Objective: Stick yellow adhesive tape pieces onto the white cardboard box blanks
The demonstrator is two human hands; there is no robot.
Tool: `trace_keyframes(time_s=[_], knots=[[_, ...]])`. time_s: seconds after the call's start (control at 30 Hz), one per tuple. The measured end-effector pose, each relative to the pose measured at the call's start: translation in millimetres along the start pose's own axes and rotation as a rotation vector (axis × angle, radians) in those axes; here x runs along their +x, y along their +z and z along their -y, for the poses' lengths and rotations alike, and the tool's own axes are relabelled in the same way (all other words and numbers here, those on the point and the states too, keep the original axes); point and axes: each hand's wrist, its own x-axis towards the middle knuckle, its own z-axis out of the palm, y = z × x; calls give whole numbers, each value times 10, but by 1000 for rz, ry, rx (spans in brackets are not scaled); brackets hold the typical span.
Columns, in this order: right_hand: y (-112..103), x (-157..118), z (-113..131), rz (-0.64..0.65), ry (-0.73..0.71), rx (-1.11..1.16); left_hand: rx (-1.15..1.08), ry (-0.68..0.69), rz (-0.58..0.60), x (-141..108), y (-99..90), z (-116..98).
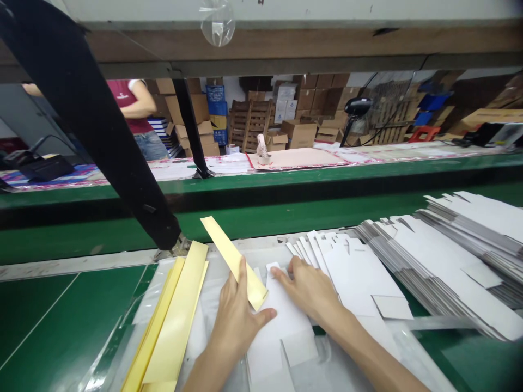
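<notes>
My left hand (239,310) is closed on a pale yellow paper strip (224,247), which slants up and away to the left. Its thumb lies over a flat white folding carton (281,321) in front of me. With thumb and bent fingers, my right hand (310,286) grips the upper end of that same carton. Left of my hands lies a stack of similar yellow strips (175,321). Fanned white cartons (351,267) lie just beyond and to the right of my right hand.
More stacked flat cartons (453,261) fill the right side. A black slanted post (106,125) stands at the left, under an overhead shelf (286,41). Across the green bench (265,218) are a person (134,111), cardboard boxes (300,133) and a small fan (358,106).
</notes>
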Motion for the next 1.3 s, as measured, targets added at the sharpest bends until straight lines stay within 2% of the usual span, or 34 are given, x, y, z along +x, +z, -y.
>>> trace_keyframes(time_s=[0.1,0.33,0.43,0.5,0.63,0.77,0.87,0.97,1.03,1.13,1.23,1.3], knots=[[9,30,18,39,27,-12,15,14,2,11,6,13],[44,16,-27,6,-17,258,-50,-16,-10,-2,-11,-45],[-92,-13,4,-41,-57,385,-274,-22,-72,-15,-116,-163],[-289,0,-36,-128,-84,422,-482,-44,-141,-24,-207,-234],[-813,90,-391,-374,-47,194,-709,-141,-295,-21,-309,-247],[-1221,68,-944,-486,4,-34,-827,-189,-220,-6,-275,-185],[-1329,-74,-1290,-563,99,-307,-854,-209,-206,-17,-262,-217],[-1261,-214,-1490,-477,194,-625,-849,-225,-235,-33,-270,-272],[-1177,-266,-1537,-427,194,-684,-849,-219,-224,-36,-270,-280],[-1159,-310,-1513,-439,176,-712,-859,-200,-197,-33,-277,-258],[-1350,-401,-1339,-502,185,-733,-930,-195,-204,-27,-330,-256],[-1501,-513,-1077,-588,210,-712,-1006,-175,-222,-24,-395,-268]])
